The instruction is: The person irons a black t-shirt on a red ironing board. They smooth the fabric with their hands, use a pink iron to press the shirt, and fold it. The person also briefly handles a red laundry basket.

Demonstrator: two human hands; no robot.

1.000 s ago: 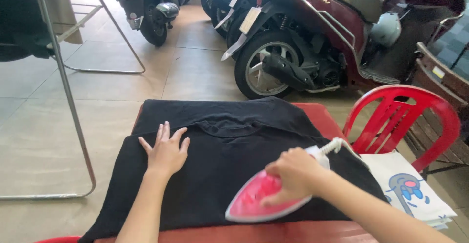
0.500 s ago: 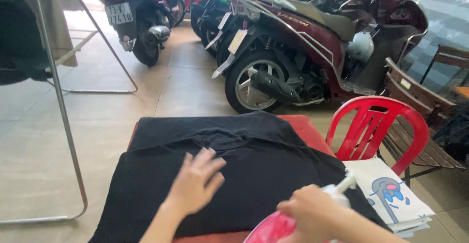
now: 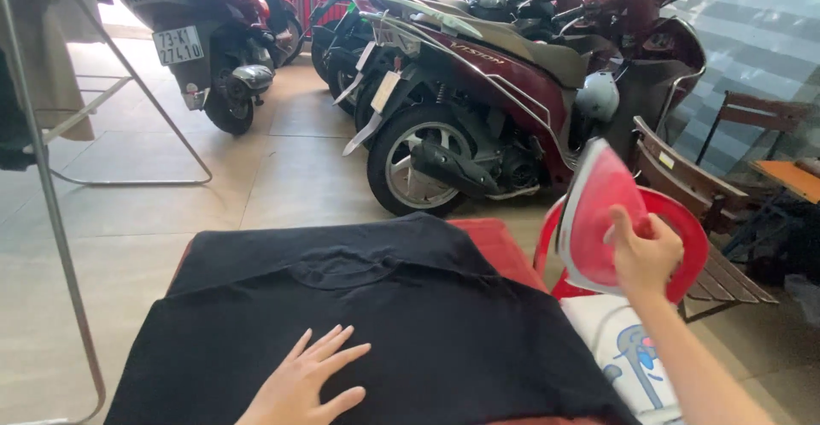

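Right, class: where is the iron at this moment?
In the head view the iron is at the right, lifted off the black shirt in the right hand, soleplate facing the camera, in front of the red plastic chair.

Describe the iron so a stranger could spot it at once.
Start at the black garment spread over the red board, where the left hand lies flat. Look past its right edge, before the red plastic chair. There the right hand holds up the iron: pink and white, its flat soleplate lifted off the cloth.

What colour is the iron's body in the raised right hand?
Pinkish red with a white edge: the iron, gripped by the right hand, seen in the head view.
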